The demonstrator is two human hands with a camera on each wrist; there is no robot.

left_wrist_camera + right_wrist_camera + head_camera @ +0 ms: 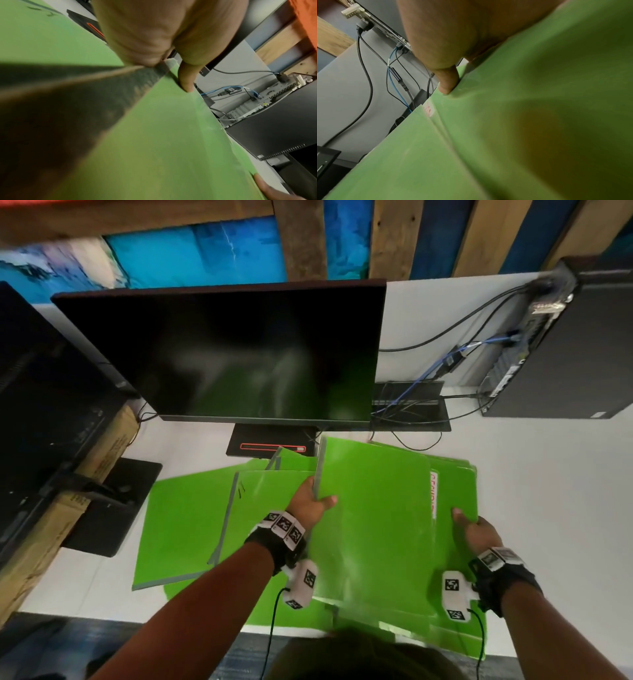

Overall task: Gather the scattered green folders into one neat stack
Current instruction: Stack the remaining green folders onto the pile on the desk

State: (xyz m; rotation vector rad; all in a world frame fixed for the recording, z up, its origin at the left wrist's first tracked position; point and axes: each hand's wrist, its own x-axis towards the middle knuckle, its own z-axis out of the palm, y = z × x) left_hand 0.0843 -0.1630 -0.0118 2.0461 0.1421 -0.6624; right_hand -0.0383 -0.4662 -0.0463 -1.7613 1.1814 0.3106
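White desk (513, 491), dark monitor (219, 350) at upper centre, computer tower (565, 354) upper right. Left hand (310, 501) and right hand (474, 530) each pinch opposite edges of the green folders (373, 518), lower centre.

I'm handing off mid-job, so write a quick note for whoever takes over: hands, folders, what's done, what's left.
Left hand grips the left edge of the held green folders, thumb on top. Right hand grips their right edge.
The held bundle sits at desk centre-right, in front of the monitor.
Done: several folders gathered between the hands.
Left: the loose folders fanned out to the left on the desk, some partly under the bundle; add them, then square all edges.
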